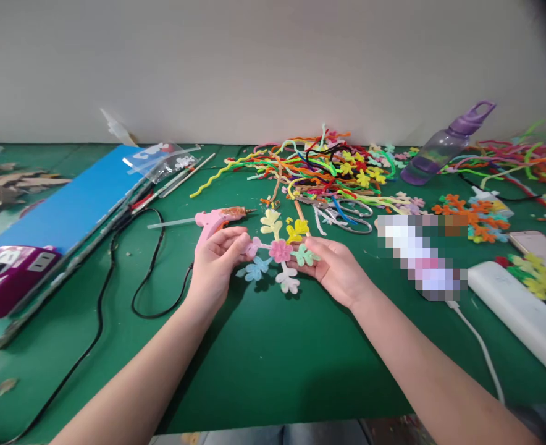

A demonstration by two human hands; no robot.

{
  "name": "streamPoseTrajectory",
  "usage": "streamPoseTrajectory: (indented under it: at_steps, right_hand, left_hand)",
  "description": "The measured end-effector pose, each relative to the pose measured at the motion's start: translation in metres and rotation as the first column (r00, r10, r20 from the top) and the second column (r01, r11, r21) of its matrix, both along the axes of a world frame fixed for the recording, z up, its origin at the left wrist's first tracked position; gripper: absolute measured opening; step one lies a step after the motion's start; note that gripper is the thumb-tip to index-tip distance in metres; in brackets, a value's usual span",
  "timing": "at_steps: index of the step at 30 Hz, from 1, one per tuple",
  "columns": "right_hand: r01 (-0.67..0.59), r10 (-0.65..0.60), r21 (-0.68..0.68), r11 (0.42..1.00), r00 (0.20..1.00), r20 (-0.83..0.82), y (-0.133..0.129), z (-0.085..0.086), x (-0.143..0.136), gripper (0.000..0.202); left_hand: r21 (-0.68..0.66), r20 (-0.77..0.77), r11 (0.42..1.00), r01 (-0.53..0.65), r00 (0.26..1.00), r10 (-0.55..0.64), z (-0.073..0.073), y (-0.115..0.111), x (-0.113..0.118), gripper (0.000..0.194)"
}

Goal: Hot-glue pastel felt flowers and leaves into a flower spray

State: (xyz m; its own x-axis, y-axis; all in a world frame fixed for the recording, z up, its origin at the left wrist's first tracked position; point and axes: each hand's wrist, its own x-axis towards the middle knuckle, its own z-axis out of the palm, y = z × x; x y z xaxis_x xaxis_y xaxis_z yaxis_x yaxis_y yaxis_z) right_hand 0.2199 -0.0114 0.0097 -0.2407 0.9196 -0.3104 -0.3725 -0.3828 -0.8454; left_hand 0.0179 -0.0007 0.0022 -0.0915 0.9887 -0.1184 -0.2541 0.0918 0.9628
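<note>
A flower-shaped piece [280, 251] made of fuzzy stems is held above the green table, with a pink flower at its centre and several arms in yellow, green, white, blue and pale pink. My left hand [220, 256] pinches the pale pink arm on the left side. On the right, my right hand [331, 262] grips the pale green arm between thumb and fingers. Just behind my left hand lies a pink glue gun [217, 221], its nozzle pointing right. Scissors [347, 216] rest on the table beyond my right hand.
Coloured fuzzy stems [310, 164] are heaped at the back. A purple bottle [444, 148] stands tilted in view behind. To the right are a white case [518, 315] and orange pieces [461, 213]. A blue board [64, 198], a purple stapler-like object [18, 278] and a black cable [100, 303] lie left.
</note>
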Motion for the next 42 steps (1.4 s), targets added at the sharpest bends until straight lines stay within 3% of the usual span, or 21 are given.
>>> streamPoseTrajectory:
  at_steps: [4,8,14,23,27,33,42]
  right_hand:
    - [-0.074,0.074,-0.014,0.997,0.995,0.063,-0.003,0.001,-0.002,0.034]
    - [-0.06,0.057,0.015,0.998,0.983,0.177,-0.007,-0.002,-0.007,0.037]
    - [-0.031,0.027,0.029,0.999,0.993,0.115,-0.007,-0.002,-0.011,0.031]
    - [0.001,-0.006,0.047,0.999,0.994,0.112,-0.007,-0.003,-0.013,0.031]
    - [-0.007,0.003,0.032,0.999,0.993,0.12,-0.007,-0.002,-0.014,0.037]
    - [-0.121,0.051,0.149,0.981,0.912,0.406,-0.012,0.004,-0.012,0.028]
    - [-0.092,0.032,0.152,0.984,0.934,0.355,-0.012,0.005,-0.014,0.027]
  left_hand:
    - [0.012,-0.071,1.0,0.024,0.997,-0.023,0.0,-0.001,0.001,0.027]
    - [-0.002,-0.08,0.997,0.071,0.994,-0.071,0.001,-0.003,0.003,0.028]
    - [-0.009,-0.201,0.969,0.247,0.949,-0.244,0.005,-0.006,0.005,0.027]
    - [-0.031,-0.21,0.95,0.311,0.927,-0.31,0.001,-0.007,0.002,0.021]
    - [-0.037,-0.229,0.952,0.302,0.925,-0.303,0.0,-0.007,0.002,0.023]
    - [-0.031,-0.216,0.944,0.328,0.92,-0.327,-0.002,-0.008,0.003,0.023]
    - [-0.014,-0.342,0.958,0.287,0.899,-0.275,-0.003,-0.01,0.005,0.023]
